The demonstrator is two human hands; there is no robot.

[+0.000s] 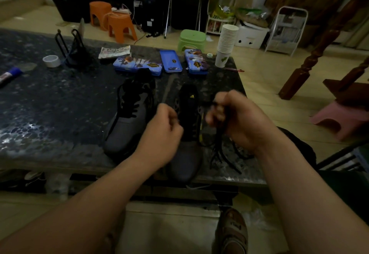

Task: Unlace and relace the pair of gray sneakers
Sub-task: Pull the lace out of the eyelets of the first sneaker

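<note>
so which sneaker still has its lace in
The left sneaker: a black lace crisscrosses its front. The right sneaker shows a bare tongue, and a loose lace hangs from the right hand.

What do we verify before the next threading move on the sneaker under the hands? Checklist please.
1. Right hand grips the black lace: ok.
2. Left hand pinches a lace end: cannot tell; fingers curled, blurred.
3. Near sneaker has no lace crossing its tongue: ok.
4. Near sneaker sits fully on the table: cannot tell; its toe reaches the near edge.
5. Other sneaker unlaced: not ok; its laces are in place.
</note>
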